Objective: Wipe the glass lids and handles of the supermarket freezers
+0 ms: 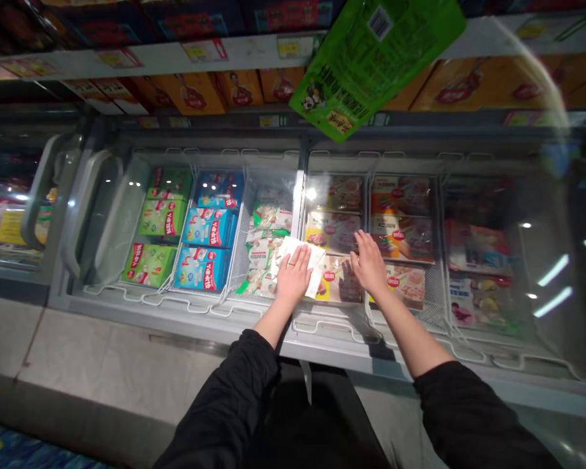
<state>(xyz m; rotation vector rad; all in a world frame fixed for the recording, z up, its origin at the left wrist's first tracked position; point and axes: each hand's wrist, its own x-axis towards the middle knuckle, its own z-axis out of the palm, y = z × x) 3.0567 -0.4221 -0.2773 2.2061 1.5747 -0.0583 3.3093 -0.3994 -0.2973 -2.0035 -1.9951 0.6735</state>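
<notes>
My left hand (294,277) lies flat with its fingers stretched out, pressing a white cloth or paper wipe (317,270) against the glass lid (278,179) of a chest freezer. To its right, my right hand (370,264) is spread with its fingers apart, on or just over the glass, holding nothing. Below the glass, boxes of frozen food (344,268) lie under and between my hands. White and green bags (258,257) show left of the wipe, partly hidden by it.
Wire baskets hold blue boxes (202,268), green boxes (149,264) and colourful bags (481,299). A green pouch (371,71) hangs from the shelf edge (161,62) above the lid. Orange boxes (193,91) line the shelf. Another freezer (10,225) stands at left.
</notes>
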